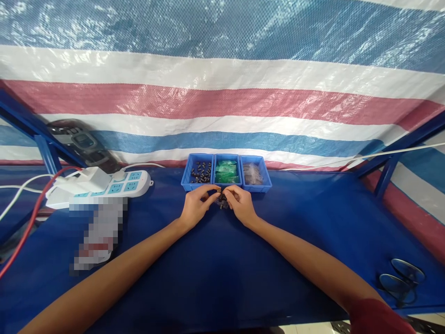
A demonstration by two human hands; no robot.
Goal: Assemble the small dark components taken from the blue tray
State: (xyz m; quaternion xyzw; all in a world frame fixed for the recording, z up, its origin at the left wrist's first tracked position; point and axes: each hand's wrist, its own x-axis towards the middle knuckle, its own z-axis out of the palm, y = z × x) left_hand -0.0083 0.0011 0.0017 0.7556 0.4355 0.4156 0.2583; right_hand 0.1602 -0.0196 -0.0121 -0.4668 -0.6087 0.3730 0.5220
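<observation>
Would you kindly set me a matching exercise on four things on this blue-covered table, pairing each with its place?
Things:
1. Blue plastic tray of small dark parts
2. Blue plastic tray of green packets
3. White power strip with light blue sockets
4. Pair of round-lensed glasses

Places:
A. Near the table's right front corner
B. Middle of the row of three trays
C. Left part of the table, with plugs in it
D. Left end of the row of three trays

Pairs: 1-D, 2-B, 3-C, 4-A
</observation>
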